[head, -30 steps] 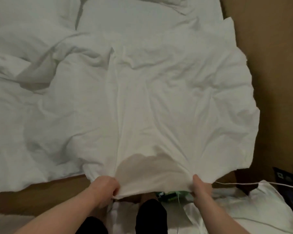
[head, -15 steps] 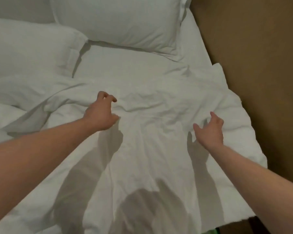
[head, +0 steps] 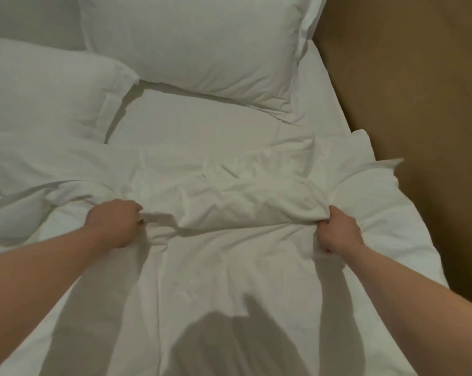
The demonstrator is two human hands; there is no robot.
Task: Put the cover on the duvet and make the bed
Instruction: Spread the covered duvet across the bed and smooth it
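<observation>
Duvet cover (head: 229, 280) spread flat over the bed (head: 202, 126), near end in shadow. Both arms reach out over it. Left hand (head: 115, 223) and right hand (head: 338, 232) each fisted on a bunched fold of the cover, fingers curled tight round the fabric. Beyond the fold: bare sheet, then two white pillows (head: 191, 42) at the bed's far end. Brown floor (head: 419, 104) right of the bed.
</observation>
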